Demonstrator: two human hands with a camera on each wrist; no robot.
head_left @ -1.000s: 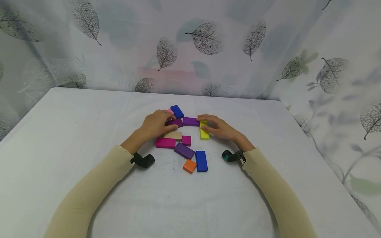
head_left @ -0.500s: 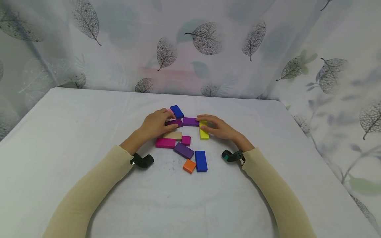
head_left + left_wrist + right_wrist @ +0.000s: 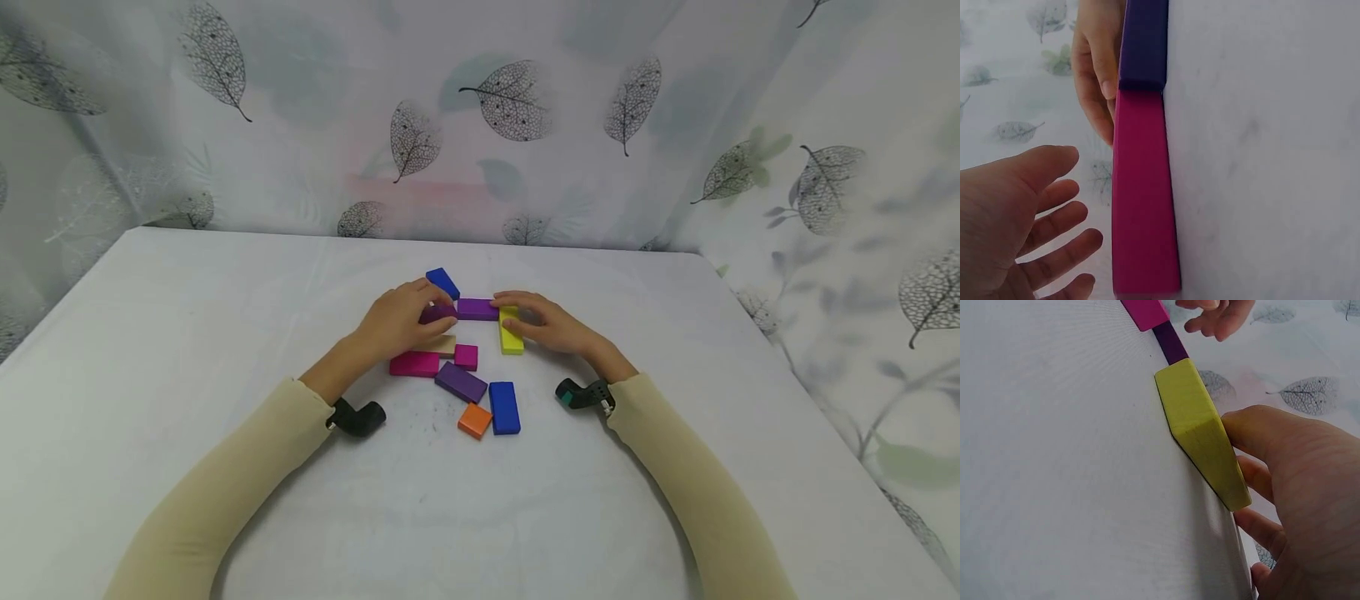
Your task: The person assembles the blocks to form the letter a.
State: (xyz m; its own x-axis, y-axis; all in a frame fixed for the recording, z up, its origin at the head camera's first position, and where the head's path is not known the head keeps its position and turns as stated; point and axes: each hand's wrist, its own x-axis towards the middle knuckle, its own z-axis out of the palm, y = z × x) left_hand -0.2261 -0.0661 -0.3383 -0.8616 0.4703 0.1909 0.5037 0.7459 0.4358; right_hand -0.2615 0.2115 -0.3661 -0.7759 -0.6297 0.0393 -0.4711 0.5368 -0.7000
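Note:
A loose outline of coloured blocks lies on the white table. Over its left side is my left hand (image 3: 397, 321), thumb and fingertips spread around a dark purple block (image 3: 435, 313); in the left wrist view those fingers hold nothing. My right hand (image 3: 558, 325) pinches the yellow block (image 3: 1200, 434), with the thumb at its edge and the other fingers behind. A purple block (image 3: 477, 309) bridges the space between the hands, its right end against the yellow one. Behind the left fingertips sits a blue block (image 3: 442, 282). A beige block (image 3: 444, 345) is partly hidden by the left hand.
Nearer the body, a long magenta block (image 3: 415, 364), a small magenta block (image 3: 466, 357), a violet block (image 3: 461, 382), an orange block (image 3: 475, 421) and another blue block (image 3: 505, 408) form a chain. Leaf-patterned cloth (image 3: 300, 150) hangs behind the table (image 3: 225, 283).
My left hand has shifted slightly to the right and now covers the pink block seen earlier and more of the dark purple and beige ones. The right hand stays at the yellow block.

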